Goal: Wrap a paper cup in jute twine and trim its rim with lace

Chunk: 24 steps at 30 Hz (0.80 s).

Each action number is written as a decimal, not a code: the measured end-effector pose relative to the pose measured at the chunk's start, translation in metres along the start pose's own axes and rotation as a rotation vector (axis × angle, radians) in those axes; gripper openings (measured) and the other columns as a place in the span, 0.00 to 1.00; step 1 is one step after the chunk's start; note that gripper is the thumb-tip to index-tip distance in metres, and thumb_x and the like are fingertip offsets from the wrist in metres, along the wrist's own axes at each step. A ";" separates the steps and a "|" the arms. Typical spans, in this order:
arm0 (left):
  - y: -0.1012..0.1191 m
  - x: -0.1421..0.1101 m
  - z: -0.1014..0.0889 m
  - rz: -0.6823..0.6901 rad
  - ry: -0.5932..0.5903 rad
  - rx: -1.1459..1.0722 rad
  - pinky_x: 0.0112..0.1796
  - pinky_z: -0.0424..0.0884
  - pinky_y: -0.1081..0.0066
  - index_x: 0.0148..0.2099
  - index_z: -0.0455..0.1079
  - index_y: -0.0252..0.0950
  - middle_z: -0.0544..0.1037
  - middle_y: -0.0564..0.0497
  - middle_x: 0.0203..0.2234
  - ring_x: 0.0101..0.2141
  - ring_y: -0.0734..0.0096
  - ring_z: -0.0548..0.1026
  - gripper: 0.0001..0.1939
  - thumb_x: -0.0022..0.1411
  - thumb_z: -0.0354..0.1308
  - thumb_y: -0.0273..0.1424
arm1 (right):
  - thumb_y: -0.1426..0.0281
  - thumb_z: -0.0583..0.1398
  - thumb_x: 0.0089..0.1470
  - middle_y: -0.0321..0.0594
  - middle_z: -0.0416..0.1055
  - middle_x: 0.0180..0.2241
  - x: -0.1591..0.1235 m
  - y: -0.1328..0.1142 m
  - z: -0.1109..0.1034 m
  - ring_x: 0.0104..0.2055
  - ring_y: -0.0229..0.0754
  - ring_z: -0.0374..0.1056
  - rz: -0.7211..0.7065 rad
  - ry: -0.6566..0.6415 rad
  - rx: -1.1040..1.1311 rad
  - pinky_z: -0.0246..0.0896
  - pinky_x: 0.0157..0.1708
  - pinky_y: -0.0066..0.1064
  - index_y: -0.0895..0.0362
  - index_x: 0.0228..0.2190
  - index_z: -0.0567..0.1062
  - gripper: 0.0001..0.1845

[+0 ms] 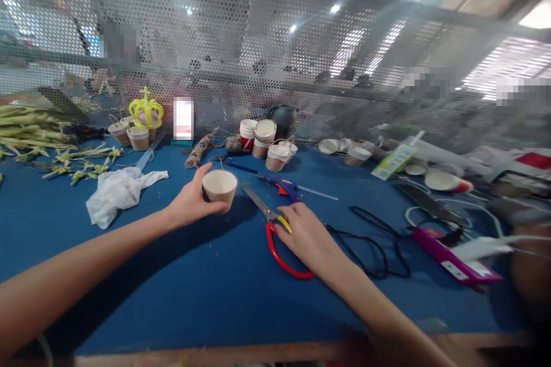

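Observation:
My left hand (pixel 196 198) holds a small paper cup (pixel 220 186), its white mouth tilted toward me and its outside wrapped in brown material. The thumb lies along the near side of the cup, and the other fingers are mostly hidden behind it. My right hand (pixel 305 235) is closed over one handle of the scissors (pixel 275 229), which have red loops and a yellow part showing between thumb and fingers. The blades point up and left toward the cup and lie slightly apart. Just beyond my right fingertips lies a blue glue gun (pixel 282 186) with a glue stick at its back.
Wrapped cups (pixel 278 156) and a twine roll (pixel 200 149) stand along the mesh partition (pixel 241 40). At left are crumpled white plastic (pixel 116 192), plant stalks (pixel 30 126) and a yellow crown-shaped piece (pixel 146 113). Black cable (pixel 379 246) and a purple power strip (pixel 456 255) lie right.

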<state>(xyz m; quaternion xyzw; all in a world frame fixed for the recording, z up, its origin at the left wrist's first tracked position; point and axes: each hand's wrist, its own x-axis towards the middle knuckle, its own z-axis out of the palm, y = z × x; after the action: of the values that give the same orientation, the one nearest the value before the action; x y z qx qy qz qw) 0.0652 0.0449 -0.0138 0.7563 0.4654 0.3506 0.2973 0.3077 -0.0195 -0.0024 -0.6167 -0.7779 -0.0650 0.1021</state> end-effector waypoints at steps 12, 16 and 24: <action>-0.044 -0.042 -0.044 -0.024 -0.199 0.709 0.57 0.49 0.53 0.61 0.46 0.17 0.49 0.27 0.60 0.61 0.44 0.45 0.50 0.52 0.46 0.56 | 0.66 0.56 0.52 0.56 0.69 0.36 -0.025 0.000 0.004 0.38 0.54 0.68 0.009 -0.112 -0.077 0.64 0.37 0.41 0.65 0.42 0.72 0.19; -0.043 -0.075 -0.043 -0.023 -0.304 0.836 0.57 0.47 0.51 0.62 0.47 0.17 0.45 0.28 0.61 0.61 0.45 0.43 0.49 0.55 0.36 0.57 | 0.72 0.54 0.52 0.55 0.70 0.39 -0.032 0.014 0.013 0.43 0.53 0.67 -0.029 -0.070 0.004 0.62 0.42 0.42 0.63 0.45 0.70 0.18; 0.044 -0.077 0.056 0.218 -0.431 0.598 0.58 0.46 0.56 0.63 0.46 0.23 0.45 0.34 0.62 0.61 0.52 0.43 0.45 0.57 0.36 0.56 | 0.70 0.54 0.50 0.49 0.73 0.38 -0.022 0.016 -0.003 0.40 0.49 0.70 0.086 -0.155 0.222 0.62 0.40 0.37 0.59 0.43 0.71 0.17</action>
<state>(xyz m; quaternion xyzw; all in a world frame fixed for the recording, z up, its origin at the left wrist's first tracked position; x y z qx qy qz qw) 0.1078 -0.0500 -0.0318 0.9111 0.3909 0.0617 0.1157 0.3287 -0.0372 -0.0052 -0.6377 -0.7586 0.0737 0.1120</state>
